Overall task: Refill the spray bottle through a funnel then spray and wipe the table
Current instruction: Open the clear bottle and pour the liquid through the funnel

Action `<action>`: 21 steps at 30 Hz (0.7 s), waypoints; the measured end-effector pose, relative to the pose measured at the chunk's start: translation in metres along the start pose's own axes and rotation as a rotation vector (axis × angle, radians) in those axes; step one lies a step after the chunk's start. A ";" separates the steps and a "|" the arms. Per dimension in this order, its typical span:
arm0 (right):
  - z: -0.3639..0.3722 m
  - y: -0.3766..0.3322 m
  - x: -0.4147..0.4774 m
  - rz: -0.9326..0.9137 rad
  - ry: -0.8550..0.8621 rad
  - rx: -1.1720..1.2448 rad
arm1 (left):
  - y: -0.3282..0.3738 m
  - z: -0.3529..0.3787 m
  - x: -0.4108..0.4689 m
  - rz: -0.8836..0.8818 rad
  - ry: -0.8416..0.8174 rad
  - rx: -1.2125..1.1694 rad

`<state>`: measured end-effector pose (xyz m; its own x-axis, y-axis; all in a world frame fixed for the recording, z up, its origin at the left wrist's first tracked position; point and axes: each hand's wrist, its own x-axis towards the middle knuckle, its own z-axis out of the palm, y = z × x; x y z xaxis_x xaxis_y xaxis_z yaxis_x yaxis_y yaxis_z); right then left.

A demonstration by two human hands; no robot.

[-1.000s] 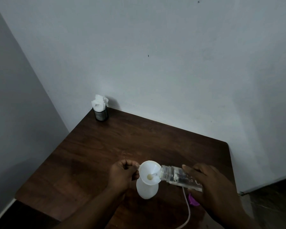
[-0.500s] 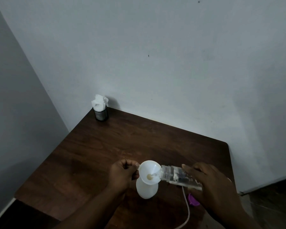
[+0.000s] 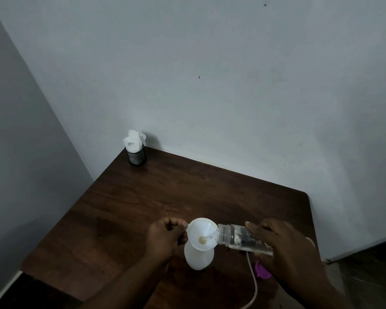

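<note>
At the desk's (image 3: 143, 208) 5 o'clock a purple cap (image 3: 262, 269) lies by the right hand (image 3: 285, 248), which grips a tilted clear bottle (image 3: 239, 239). Its mouth meets the funnel (image 3: 202, 230) seated in the upright spray bottle (image 3: 198, 257). At the funnel's 9 o'clock, the left hand (image 3: 165, 237) pinches its rim. A tissue holder (image 3: 135, 150) stands far off at 11 o'clock.

White funnel (image 3: 201, 228), milky white spray bottle (image 3: 198, 257), and the clear bottle (image 3: 239, 239) shows dark lettering; the table (image 3: 165, 197) is deep brown with streaky wood grain; there's a purple cap (image 3: 262, 270), an off-white tube (image 3: 252, 278), a dark grey holder (image 3: 136, 156), white tissue (image 3: 134, 140), a pale grey wall (image 3: 232, 85)
</note>
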<state>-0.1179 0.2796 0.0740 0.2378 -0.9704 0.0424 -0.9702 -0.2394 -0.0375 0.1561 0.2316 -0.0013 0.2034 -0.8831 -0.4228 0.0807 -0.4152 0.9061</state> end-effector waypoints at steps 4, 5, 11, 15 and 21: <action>0.000 0.001 0.000 -0.005 0.010 0.014 | 0.001 0.000 -0.001 -0.007 0.002 -0.013; -0.001 0.001 0.001 -0.010 0.014 0.021 | 0.001 0.001 -0.001 -0.009 0.001 -0.019; -0.004 0.001 -0.002 -0.034 0.049 0.035 | 0.002 0.000 -0.002 -0.007 -0.007 -0.023; -0.004 0.001 -0.001 -0.031 0.052 0.043 | 0.002 0.001 -0.002 -0.007 -0.009 -0.022; 0.000 0.003 -0.002 -0.001 0.000 0.060 | 0.004 0.001 -0.005 -0.008 -0.006 -0.029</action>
<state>-0.1211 0.2814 0.0738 0.2391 -0.9701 0.0422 -0.9654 -0.2422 -0.0971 0.1547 0.2339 0.0040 0.1964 -0.8812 -0.4300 0.1101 -0.4160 0.9027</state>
